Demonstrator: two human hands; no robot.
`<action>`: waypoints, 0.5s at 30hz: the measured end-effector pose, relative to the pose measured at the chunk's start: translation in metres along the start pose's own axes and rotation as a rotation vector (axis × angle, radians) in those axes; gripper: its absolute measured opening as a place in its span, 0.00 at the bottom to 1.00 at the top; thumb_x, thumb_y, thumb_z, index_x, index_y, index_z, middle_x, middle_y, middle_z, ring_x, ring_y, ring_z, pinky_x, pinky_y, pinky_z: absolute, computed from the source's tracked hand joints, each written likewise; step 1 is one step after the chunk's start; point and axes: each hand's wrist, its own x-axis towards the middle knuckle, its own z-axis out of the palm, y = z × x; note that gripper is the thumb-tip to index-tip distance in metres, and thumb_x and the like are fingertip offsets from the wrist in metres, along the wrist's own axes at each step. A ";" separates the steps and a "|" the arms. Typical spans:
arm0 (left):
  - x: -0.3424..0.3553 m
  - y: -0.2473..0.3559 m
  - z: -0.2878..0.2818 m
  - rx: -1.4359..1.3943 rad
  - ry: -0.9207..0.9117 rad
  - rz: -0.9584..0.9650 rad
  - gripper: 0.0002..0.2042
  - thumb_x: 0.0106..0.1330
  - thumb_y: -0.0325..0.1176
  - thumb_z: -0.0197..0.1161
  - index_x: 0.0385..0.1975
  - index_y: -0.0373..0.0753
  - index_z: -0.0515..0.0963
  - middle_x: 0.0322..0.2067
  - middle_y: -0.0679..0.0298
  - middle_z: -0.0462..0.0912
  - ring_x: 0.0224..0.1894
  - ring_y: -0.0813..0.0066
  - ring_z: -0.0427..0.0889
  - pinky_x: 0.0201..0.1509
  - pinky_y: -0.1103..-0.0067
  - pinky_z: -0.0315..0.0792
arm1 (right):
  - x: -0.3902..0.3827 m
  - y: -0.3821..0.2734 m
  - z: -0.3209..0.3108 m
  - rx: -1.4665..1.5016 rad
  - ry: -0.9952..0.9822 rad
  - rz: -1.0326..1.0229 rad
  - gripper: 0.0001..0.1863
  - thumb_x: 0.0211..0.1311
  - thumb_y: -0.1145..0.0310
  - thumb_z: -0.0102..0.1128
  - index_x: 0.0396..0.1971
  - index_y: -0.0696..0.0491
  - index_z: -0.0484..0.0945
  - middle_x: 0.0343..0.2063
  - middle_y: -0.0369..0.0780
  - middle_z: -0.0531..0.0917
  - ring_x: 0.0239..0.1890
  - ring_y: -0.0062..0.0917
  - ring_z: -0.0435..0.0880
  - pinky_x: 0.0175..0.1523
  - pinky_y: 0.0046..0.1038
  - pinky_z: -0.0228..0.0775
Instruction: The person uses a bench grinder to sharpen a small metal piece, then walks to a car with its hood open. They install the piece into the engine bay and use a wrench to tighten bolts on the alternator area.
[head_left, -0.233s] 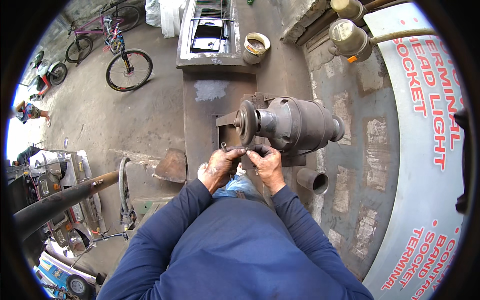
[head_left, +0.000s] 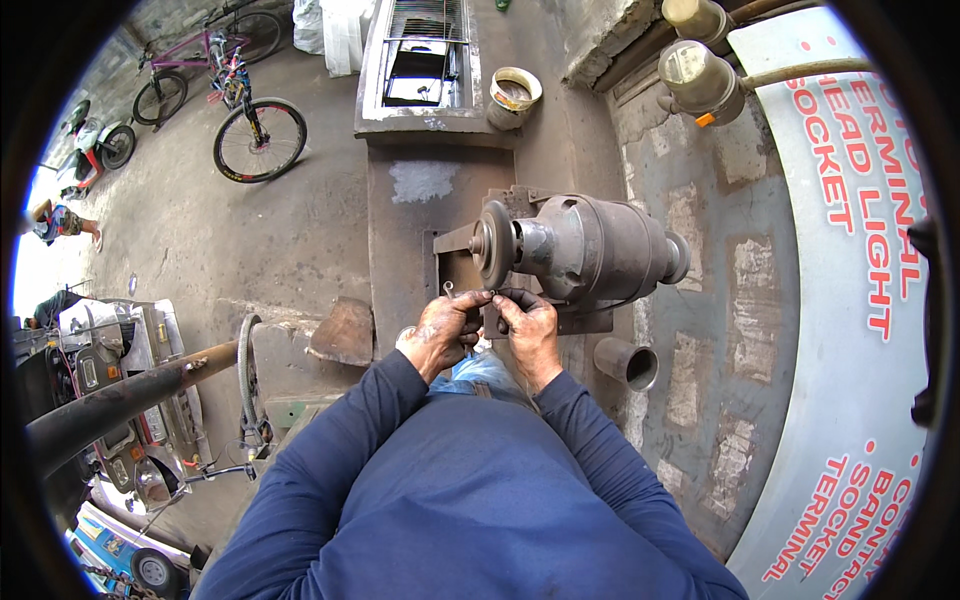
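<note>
Below the grinding wheel (head_left: pixel 492 245) of a grey bench grinder (head_left: pixel 600 250), my two hands meet with fingertips close together. My left hand (head_left: pixel 445 330) is closed around a small metal tool with a ring end (head_left: pixel 449 288), apparently a spanner, its ring poking up above the fingers. My right hand (head_left: pixel 528 330) pinches at a small part beside the left fingertips, just under the wheel; that part is too small and hidden to name. Whether anything touches the wheel I cannot tell.
A metal cylinder (head_left: pixel 625 363) lies right of my hands. A long pipe (head_left: pixel 130 390) and machinery are at left, bicycles (head_left: pixel 258 140) and a person (head_left: pixel 60 225) at upper left. A bucket (head_left: pixel 512 98) stands beyond the grinder, a printed signboard (head_left: pixel 850 380) at right.
My hands have shifted very slightly at the fingertips, and the tool's ring end stands a little higher. The grinder and surroundings look the same.
</note>
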 end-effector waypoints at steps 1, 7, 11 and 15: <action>0.003 -0.001 -0.001 -0.044 0.006 -0.035 0.06 0.71 0.34 0.66 0.32 0.44 0.78 0.18 0.77 0.65 0.16 0.87 0.57 0.18 0.83 0.52 | 0.002 0.001 0.000 0.003 -0.006 0.012 0.09 0.66 0.69 0.68 0.37 0.61 0.88 0.28 0.33 0.87 0.29 0.14 0.79 0.36 0.21 0.72; 0.006 -0.004 0.001 -0.120 0.057 -0.082 0.05 0.72 0.34 0.65 0.33 0.43 0.79 0.18 0.76 0.67 0.16 0.86 0.56 0.17 0.83 0.52 | 0.007 -0.001 0.001 -0.017 0.006 0.036 0.09 0.66 0.70 0.68 0.38 0.60 0.88 0.26 0.32 0.85 0.28 0.14 0.78 0.33 0.21 0.69; -0.013 -0.005 0.007 0.055 0.030 0.071 0.05 0.71 0.34 0.66 0.37 0.40 0.81 0.21 0.74 0.75 0.15 0.87 0.58 0.17 0.85 0.53 | -0.003 -0.016 -0.004 -0.266 -0.042 -0.142 0.08 0.66 0.70 0.68 0.38 0.59 0.87 0.27 0.35 0.86 0.28 0.16 0.79 0.33 0.22 0.72; -0.036 -0.018 0.011 0.245 0.002 0.272 0.10 0.67 0.34 0.71 0.40 0.34 0.84 0.22 0.72 0.78 0.19 0.87 0.70 0.20 0.85 0.61 | -0.020 -0.030 -0.024 -0.297 -0.203 -0.338 0.06 0.65 0.71 0.68 0.34 0.60 0.85 0.31 0.38 0.86 0.31 0.21 0.84 0.37 0.27 0.76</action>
